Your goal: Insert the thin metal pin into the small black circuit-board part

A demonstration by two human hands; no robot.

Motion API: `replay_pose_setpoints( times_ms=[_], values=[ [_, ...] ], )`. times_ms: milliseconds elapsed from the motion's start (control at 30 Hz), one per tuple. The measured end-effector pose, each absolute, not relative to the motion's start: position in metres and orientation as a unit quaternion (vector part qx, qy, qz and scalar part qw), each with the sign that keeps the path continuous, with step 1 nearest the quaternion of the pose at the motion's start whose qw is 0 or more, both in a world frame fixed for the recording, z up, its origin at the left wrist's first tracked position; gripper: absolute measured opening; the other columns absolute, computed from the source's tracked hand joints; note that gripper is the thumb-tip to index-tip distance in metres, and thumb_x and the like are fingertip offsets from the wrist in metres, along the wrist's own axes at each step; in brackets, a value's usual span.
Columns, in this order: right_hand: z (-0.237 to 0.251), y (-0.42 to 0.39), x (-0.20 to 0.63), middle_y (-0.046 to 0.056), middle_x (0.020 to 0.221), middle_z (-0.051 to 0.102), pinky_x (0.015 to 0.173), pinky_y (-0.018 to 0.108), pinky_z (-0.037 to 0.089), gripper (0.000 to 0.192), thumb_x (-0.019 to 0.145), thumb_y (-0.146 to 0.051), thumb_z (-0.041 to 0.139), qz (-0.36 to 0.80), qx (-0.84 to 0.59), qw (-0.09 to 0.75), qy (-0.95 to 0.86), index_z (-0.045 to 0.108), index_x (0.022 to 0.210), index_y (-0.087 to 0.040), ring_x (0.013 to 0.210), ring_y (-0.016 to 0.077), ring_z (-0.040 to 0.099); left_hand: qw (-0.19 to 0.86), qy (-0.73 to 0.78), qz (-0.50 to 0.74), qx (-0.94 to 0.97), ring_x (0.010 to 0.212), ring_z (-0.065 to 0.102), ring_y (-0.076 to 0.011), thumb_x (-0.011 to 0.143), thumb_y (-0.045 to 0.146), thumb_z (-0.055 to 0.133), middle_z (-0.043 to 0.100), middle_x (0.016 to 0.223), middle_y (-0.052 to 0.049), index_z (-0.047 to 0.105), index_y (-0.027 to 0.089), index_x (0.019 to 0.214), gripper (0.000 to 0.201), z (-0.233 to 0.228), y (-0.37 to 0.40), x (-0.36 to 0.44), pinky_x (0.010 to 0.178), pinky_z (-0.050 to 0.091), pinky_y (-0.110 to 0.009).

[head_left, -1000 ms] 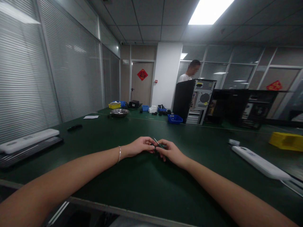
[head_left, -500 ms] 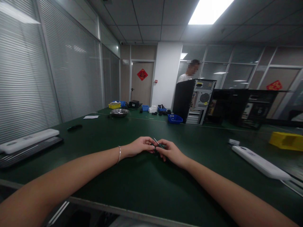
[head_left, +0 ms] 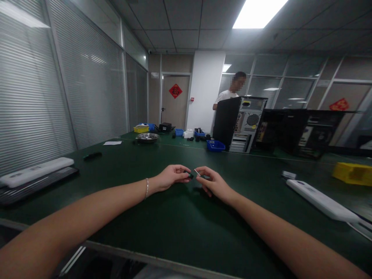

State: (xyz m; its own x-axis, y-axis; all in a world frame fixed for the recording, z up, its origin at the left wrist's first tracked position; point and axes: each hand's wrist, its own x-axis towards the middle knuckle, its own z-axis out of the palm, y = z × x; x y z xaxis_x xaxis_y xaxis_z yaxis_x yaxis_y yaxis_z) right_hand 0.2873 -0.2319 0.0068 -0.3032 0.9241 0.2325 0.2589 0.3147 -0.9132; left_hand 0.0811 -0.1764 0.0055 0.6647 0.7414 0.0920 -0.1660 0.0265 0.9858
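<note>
Drawn apart since the earlier frame, at centre: left hand, fingers clamped on a small dark piece; right hand, fingers clamped on a thin metal rod. Handling appears unfinished; both remain held.

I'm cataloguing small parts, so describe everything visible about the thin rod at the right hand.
The thin rod is straight, silvery, apparently metal. The right hand holds it aslant over the green table, its free end pointing up-left in the picture, touching nothing visible. Its lower end is too small to make out clearly.
</note>
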Motion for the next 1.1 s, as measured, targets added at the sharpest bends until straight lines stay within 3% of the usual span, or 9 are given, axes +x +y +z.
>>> replay_pose_setpoints(
  times_ms=[300, 500, 700, 1100],
  values=[
    [0.0047, -0.2303, 0.2904, -0.001, 0.066, 0.055, 0.036, 0.017, 0.039, 0.04, 0.081, -0.045, 0.057, 0.353, -0.453, 0.385, -0.723, 0.063, 0.108, -0.016, 0.047, 0.0083, 0.047, 0.669, 0.273, 0.381, 0.577, 0.082, 0.067, -0.0168, 0.072, 0.007, 0.069, 0.067, 0.092, -0.011, 0.062, 0.008, 0.094, 0.023, 0.0077, -0.1754, 0.0816, 0.086, 0.05, -0.033],
    [0.0088, -0.2321, 0.2914, 0.005, 0.083, 0.064, 0.049, 0.023, 0.044, 0.029, 0.084, -0.037, 0.055, 0.247, -0.468, 0.372, -0.762, 0.068, 0.102, -0.018, 0.058, 0.0128, 0.053, 0.671, 0.266, 0.376, 0.581, 0.082, 0.067, -0.0172, 0.067, 0.011, 0.075, 0.068, 0.088, -0.01, 0.062, 0.008, 0.092, 0.028, 0.0055, -0.1734, 0.0814, 0.086, 0.05, -0.034],
    [0.0132, -0.234, 0.2876, 0.006, 0.086, 0.068, 0.066, 0.028, 0.045, 0.024, 0.084, -0.031, 0.056, 0.181, -0.463, 0.362, -0.789, 0.071, 0.098, -0.019, 0.076, 0.0191, 0.059, 0.667, 0.264, 0.358, 0.598, 0.083, 0.067, -0.0183, 0.065, 0.015, 0.077, 0.069, 0.086, -0.01, 0.062, 0.008, 0.092, 0.032, 0.0078, -0.1763, 0.0797, 0.087, 0.05, -0.037],
    [0.0131, -0.2334, 0.2868, 0.005, 0.083, 0.069, 0.065, 0.026, 0.045, 0.023, 0.084, -0.033, 0.056, 0.206, -0.442, 0.355, -0.798, 0.071, 0.089, -0.016, 0.074, 0.0181, 0.061, 0.683, 0.265, 0.344, 0.588, 0.079, 0.068, -0.0181, 0.062, 0.012, 0.079, 0.069, 0.084, -0.01, 0.063, 0.007, 0.088, 0.031, 0.0045, -0.1735, 0.0769, 0.084, 0.052, -0.035]
  ],
)
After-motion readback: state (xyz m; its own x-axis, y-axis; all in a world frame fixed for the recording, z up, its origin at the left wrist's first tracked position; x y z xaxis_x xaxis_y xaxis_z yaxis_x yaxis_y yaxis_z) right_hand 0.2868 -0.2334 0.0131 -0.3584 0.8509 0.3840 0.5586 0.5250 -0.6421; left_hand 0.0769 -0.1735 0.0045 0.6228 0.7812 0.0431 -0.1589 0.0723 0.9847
